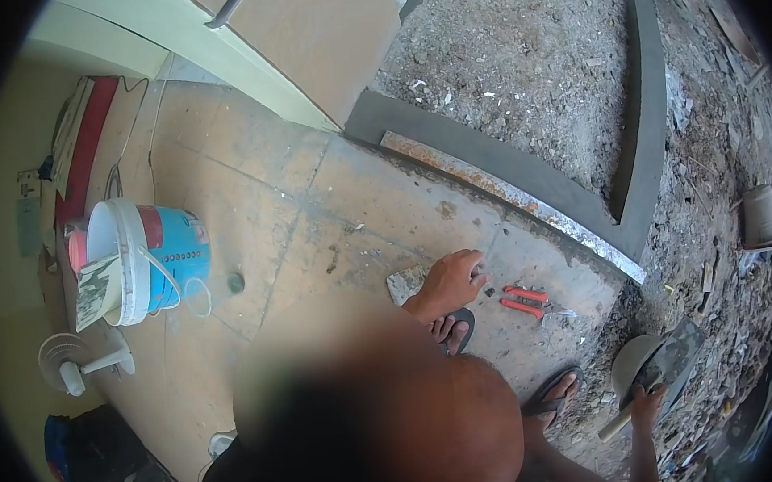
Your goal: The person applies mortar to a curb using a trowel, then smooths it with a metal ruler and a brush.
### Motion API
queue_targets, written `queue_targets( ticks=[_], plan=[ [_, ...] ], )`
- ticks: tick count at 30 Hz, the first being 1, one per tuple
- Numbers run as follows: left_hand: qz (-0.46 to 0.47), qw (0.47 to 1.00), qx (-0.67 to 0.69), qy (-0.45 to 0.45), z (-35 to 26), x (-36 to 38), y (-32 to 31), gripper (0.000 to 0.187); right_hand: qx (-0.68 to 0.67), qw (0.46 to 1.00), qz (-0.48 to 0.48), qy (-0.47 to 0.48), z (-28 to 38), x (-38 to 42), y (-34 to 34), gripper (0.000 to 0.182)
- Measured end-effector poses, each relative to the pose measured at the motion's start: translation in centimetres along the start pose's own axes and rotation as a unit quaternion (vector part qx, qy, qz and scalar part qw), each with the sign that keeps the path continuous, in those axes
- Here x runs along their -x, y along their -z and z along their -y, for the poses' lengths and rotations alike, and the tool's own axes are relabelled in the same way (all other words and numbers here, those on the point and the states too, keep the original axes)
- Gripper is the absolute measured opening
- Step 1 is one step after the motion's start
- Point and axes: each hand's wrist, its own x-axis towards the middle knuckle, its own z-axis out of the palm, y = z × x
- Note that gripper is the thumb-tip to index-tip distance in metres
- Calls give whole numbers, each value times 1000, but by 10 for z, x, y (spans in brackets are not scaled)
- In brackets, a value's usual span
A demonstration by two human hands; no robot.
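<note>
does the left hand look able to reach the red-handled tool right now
Probably yes: the left hand looks empty, and the red-handled tool lies close by on the floor, with only small debris seen between them.

Left hand (450, 281), bare, back uppermost, fingers loosely bent, forearm mostly hidden, right hand (650, 402), bare, well apart from the left, fingers curled in a grip, right forearm (643, 456) extended from the lower edge of view.

bucket (172, 258): blue, red, white | plier handles (525, 302): red-orange | metal bar (510, 198): silver, rust-brown patches
</note>
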Motion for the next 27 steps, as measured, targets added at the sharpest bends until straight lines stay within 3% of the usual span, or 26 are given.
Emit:
queue_targets(
  ticks=[3, 5, 7, 9, 11, 13, 14, 15, 17, 19, 21, 27],
  plan=[
    [-10, 1000, -16, 8, -1, -11, 6, 20, 22, 995, -87, 50, 3, -4, 9, 42],
    [-106, 982, -119, -97, 8, -28, 20, 21, 54, 957, -193, 208, 64, 1, 61, 39],
    [-137, 965, -175, -136, 14, -54, 51, 24, 76, 964, -68, 246, 109, -10, 103, 35],
    [-141, 952, -212, -169, 26, -84, 85, 26, 93, 937, -53, 331, 143, -26, 118, 27],
    [-111, 941, -267, -174, 37, -111, 119, 29, 95, 932, -1, 351, 176, -52, 123, 27],
    [-92, 939, -316, -104, 39, -125, 148, 30, 95, 930, -14, 355, 194, -84, 104, 30],
    [-126, 932, -333, -68, 46, -130, 160, 29, 95, 928, -31, 360, 195, -102, 88, 30],
    [-160, 924, -347, -32, 53, -135, 168, 28, 91, 938, -26, 334, 197, -114, 75, 31],
    [-136, 924, -341, 107, 55, -143, 188, 31, 69, 968, -24, 242, 205, -132, 56, 31],
    [-165, 929, -306, 127, 56, -139, 197, 33, 6, 977, -46, 208, 198, -152, 30, 28],
    [-156, 932, -296, 136, 58, -136, 200, 32, -34, 993, -7, 110, 198, -162, 16, 29],
    [-98, 948, -245, 179, 68, -144, 190, 32, -135, 990, 8, 30, 181, -171, -4, 36]
  ],
)
